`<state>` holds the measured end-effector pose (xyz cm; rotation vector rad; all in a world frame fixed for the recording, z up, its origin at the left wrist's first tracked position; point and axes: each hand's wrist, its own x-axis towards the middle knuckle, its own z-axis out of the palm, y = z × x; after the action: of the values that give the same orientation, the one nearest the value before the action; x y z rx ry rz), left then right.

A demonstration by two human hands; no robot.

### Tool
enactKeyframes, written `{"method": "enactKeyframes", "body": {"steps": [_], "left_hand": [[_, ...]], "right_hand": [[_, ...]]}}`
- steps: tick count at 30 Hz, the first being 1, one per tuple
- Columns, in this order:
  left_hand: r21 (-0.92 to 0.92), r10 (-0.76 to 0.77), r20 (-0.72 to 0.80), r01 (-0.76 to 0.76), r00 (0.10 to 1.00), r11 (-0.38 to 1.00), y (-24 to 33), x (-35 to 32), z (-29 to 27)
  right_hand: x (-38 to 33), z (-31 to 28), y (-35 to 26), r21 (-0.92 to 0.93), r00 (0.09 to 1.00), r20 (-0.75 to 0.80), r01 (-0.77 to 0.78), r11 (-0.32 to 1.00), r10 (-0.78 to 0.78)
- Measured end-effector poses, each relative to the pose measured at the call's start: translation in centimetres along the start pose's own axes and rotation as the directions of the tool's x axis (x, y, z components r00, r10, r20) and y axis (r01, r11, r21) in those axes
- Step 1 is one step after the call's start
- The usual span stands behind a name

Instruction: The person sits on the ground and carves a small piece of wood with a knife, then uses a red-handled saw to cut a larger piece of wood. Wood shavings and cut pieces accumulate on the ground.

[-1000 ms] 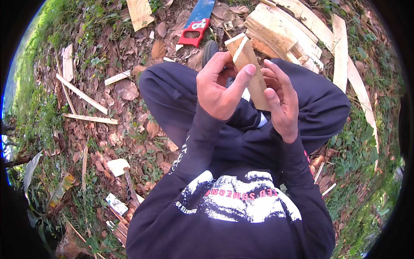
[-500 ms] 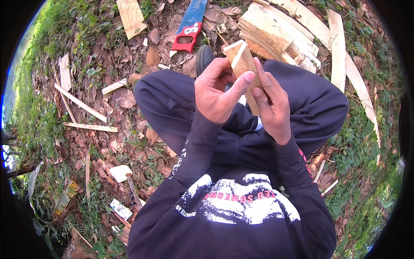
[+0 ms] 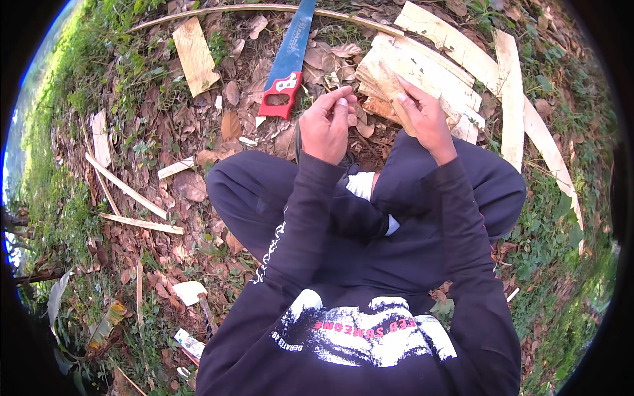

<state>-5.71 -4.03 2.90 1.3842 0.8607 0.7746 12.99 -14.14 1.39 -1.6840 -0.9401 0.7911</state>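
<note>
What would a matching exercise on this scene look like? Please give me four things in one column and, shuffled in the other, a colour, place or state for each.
Things:
1. Saw blade
2. Small wooden piece
3. Saw handle
4. Wide boards

Colours, places, states:
A. Red with a white part
B. Lying together in a pile
C. Blue
D. In the person's right hand

Pairs: 1-C, 2-D, 3-A, 4-B
</note>
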Motion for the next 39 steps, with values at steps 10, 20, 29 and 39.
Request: {"method": "enactKeyframes", "body": {"steps": [10, 20, 29, 39], "left_hand": [[0.154, -0.162, 0.043, 0.154, 0.986, 0.976, -2.8, 6.3, 0.5], [0.315, -0.09, 0.062, 0.066, 0.994, 0.947, -3.2, 10.3, 3.2], [0.451, 0.042, 0.103, -0.084, 0.994, 0.889, -4.0, 13.6, 5.0], [0.454, 0.173, 0.136, -0.217, 0.975, 0.864, -5.8, 13.5, 6.4]], "right_hand": [[5.9, -1.3, 4.5, -0.403, 0.999, -0.032, 0.022, 0.915, -0.038], [6.2, -1.9, 4.1, -0.554, 0.995, -0.044, -0.095, 0.827, 0.086], [6.8, -1.8, 3.2, -0.418, 0.991, -0.076, -0.136, 0.898, 0.114], [6.5, -1.1, 2.9, -0.528, 0.989, -0.075, 0.068, 0.846, -0.126]]}}
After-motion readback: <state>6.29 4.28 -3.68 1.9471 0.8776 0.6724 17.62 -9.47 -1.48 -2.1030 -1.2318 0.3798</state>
